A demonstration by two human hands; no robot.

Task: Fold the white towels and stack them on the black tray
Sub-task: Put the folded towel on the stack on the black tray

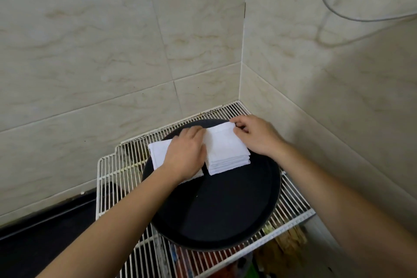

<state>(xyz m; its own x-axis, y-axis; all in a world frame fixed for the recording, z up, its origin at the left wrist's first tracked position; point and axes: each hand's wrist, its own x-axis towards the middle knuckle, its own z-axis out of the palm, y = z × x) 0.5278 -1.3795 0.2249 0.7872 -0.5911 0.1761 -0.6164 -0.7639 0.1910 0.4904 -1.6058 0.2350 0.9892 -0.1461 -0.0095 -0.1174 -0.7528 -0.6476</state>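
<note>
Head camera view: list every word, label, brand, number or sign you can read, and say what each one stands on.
No readable text anywhere in this view.
white towels, black tray, wire rack, tiled wall: no print, label or logo shows.
Coloured items under the rack: too blurred; any print there cannot be read.

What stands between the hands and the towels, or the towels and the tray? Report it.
Nothing visible. The left hand rests on the left stack, the right hand pinches the far corner of the right stack, and both stacks lie on the tray.
</note>
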